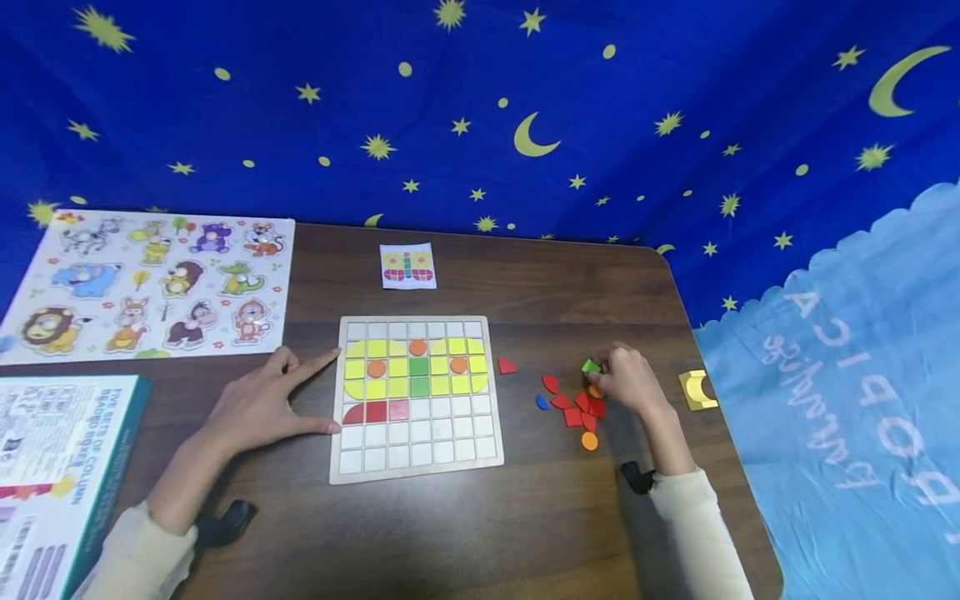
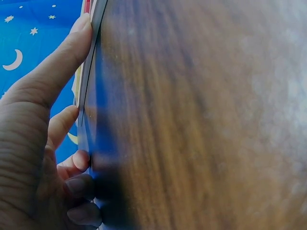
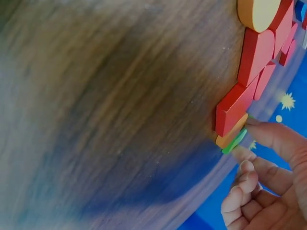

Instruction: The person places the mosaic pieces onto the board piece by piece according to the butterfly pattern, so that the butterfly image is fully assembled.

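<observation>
A square wooden grid board (image 1: 416,475) lies mid-table, with yellow, orange, green and red tiles in its cells. At its left edge my left hand (image 1: 258,400) touches the frame with outstretched thumb and index finger; the other fingers bend under. In the left wrist view, the left hand (image 2: 29,120) meets the board's thin edge. To the right, my right hand (image 1: 628,379) pinches a green tile (image 1: 591,366) between thumb and index finger. The right wrist view has this right hand (image 3: 268,177) at the green tile (image 3: 235,142), beside an orange round tile (image 3: 232,132).
Loose red tiles (image 1: 573,417), an orange disc (image 1: 589,441) and a blue piece (image 1: 542,402) lie left of my right hand. A butterfly pattern card (image 1: 408,267) is behind the board. An animal puzzle (image 1: 157,283) and a box (image 1: 60,475) occupy the left; a yellow piece (image 1: 697,390) lies far right.
</observation>
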Tool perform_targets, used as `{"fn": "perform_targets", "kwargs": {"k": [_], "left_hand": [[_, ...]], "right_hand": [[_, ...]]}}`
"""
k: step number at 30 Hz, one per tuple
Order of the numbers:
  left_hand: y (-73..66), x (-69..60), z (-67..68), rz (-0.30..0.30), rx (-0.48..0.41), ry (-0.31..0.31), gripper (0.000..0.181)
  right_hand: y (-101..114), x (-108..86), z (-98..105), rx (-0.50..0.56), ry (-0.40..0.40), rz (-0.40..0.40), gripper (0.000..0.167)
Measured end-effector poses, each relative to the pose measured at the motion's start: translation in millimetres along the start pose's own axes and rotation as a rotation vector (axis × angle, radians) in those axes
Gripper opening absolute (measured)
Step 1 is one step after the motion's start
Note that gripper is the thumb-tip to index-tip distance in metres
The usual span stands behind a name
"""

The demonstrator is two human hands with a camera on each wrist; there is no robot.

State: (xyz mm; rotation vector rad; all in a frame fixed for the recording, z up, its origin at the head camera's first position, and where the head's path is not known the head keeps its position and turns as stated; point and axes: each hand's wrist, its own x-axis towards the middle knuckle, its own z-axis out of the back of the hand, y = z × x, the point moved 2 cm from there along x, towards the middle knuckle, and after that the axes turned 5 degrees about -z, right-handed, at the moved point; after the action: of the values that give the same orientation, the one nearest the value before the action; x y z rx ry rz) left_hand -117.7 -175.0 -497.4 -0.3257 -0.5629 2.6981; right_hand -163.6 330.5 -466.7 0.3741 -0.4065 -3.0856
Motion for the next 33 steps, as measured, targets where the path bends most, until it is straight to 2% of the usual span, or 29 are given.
{"fn": "perform_targets", "kwargs": {"k": [7,11,15,21,27,33], "left_hand": [[0.0,1.0,0.1,-0.006,0.003,-0.005,0.109],[-0.1,0.9,0.5,-0.010,0.002,-0.008,0.109],[-0.2,0.4,0.3,-0.007,-0.001,-0.008,0.109],[0.2,-0.5,-0.9,-0.003,-0.005,-0.002,0.109],[1.0,-0.7,-2.1,0.001,-0.009,0.002,0.109],[1.6,-0.2,-1.4,0.002,-0.003,-0.003,0.110]], "right_hand": [[17.4,-5.5,3.6,0.002,-0.038,0.064,0.028],[39.7,-9.8,3.2,-0.010,-0.049,0.135,0.017],[65.2,-13.2,-2.8,-0.022,-0.061,0.211,0.025],[104.5,-18.0,-18.4,-0.045,-0.072,0.329,0.022],[136.9,-21.3,-29.5,-0.067,-0.053,0.420,0.018],[161.2,-25.1,-36.9,-0.095,-0.004,0.474,0.020]]}}
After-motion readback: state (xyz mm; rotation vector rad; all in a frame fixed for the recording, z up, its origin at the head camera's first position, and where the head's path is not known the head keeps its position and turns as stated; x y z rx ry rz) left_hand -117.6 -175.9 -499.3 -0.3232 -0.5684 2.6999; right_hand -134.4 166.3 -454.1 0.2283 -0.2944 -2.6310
